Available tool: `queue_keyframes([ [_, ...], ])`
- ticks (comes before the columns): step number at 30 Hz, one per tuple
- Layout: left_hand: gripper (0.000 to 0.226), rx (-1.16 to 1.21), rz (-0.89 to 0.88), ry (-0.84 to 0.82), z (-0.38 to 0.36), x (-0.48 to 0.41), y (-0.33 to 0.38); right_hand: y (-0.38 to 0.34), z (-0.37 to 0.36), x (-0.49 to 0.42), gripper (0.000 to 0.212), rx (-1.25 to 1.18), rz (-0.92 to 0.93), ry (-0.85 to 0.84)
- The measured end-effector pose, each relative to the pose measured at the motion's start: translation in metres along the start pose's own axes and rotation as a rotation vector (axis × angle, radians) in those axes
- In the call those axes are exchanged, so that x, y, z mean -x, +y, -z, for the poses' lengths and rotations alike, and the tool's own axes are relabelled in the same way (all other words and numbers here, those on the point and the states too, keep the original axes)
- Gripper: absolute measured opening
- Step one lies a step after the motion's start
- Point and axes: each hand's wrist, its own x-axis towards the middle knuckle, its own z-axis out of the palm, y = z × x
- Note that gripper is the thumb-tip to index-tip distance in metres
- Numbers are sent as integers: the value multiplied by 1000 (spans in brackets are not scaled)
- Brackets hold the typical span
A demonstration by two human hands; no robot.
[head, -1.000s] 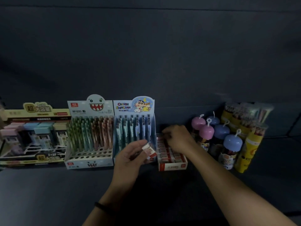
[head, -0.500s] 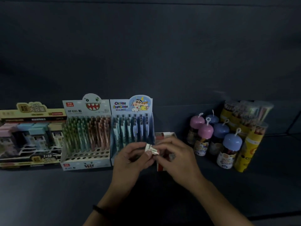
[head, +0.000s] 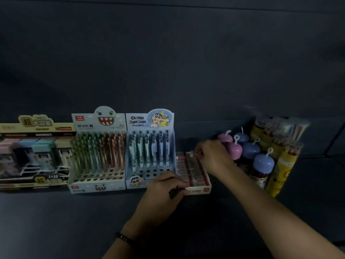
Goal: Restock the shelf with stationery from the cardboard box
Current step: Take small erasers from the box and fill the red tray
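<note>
Eyes on the eraser tray (head: 199,189), the low red-and-white box sitting at about four o'clock from the cartoon pen display (head: 149,146), wedged between it and the dome-capped jars (head: 261,161). The right hand (head: 212,157) is up at the tray's twelve o'clock end, fingertips pinching what looks like a small pale eraser (head: 192,155) right at the back row. That reads as a piece going into its slot. The left hand (head: 162,193), bracelet (head: 123,238) on the wrist, sits at the tray's seven o'clock corner with its fingers curled. It's too dim to tell whether it is steadying the tray, holding spare erasers or holding nothing.

As for progress, the tray's rows look packed almost front to back, so this product seems close to done. Out at nine o'clock the shark-face pen display (head: 97,156) shows bare holes along its front rows, and so does the cartoon one, so there may be pens left to add. The correction-tape display (head: 33,152) and the pencil tubes (head: 285,165) at three o'clock look well stocked. The shelf (head: 56,221) has open room in front. The cardboard box is out of view, so what's left in it is anyone's guess.
</note>
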Motion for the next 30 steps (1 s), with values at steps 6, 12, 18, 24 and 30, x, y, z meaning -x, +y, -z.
queue_keyframes([
  [6,14,-3,11,-19,-2,-2,-3,-7,-8,-12,18,69,13,-115],
  [12,16,41,17,-28,1,-2,-1,-5,-19,-13,22,56,-43,-73],
  [18,22,28,-2,-28,5,-2,0,-12,-4,8,22,16,-48,-73],
  [24,25,37,-135,3,9,2,29,-6,27,113,12,-234,-34,209],
  [30,19,258,-415,-294,-11,22,108,4,45,275,7,-203,-351,460],
])
